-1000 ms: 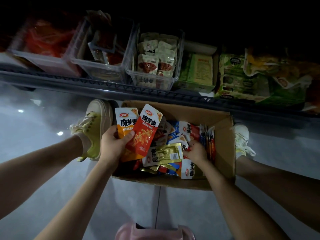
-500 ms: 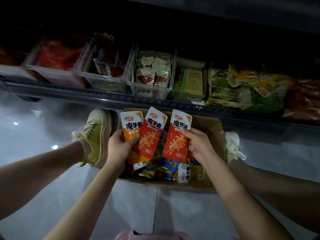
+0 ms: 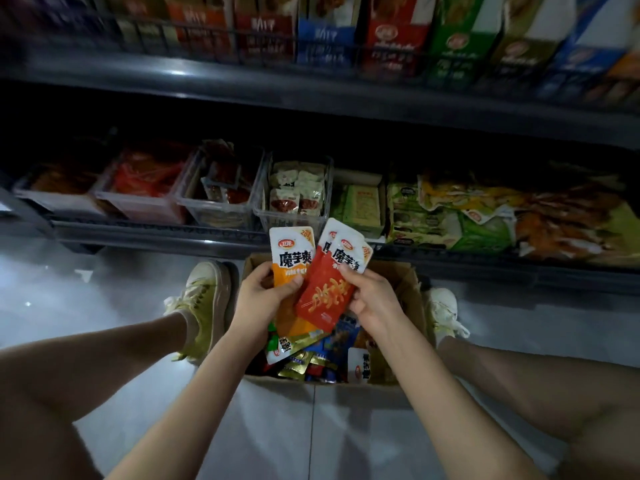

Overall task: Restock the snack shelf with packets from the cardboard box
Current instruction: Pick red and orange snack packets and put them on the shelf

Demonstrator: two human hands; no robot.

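left hand (image 3: 262, 301) gripping 1 orange packet (image 3: 292, 263), right hand (image 3: 375, 301) pinching perhaps 2 red packets (image 3: 325, 299), both above cardboard box (image 3: 412, 291)

A yellow-green sneaker (image 3: 207, 299) stands on the glossy grey tiled floor (image 3: 104, 289). A paler sneaker (image 3: 445, 311) stands well apart to its right, and bare legs (image 3: 52, 393) fill the bottom corners.

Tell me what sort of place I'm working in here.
Most likely a shop aisle: boxed snacks lined up on the upper shelf, clear bins of snack packets below, and a cardboard box of stock on the tiled floor.
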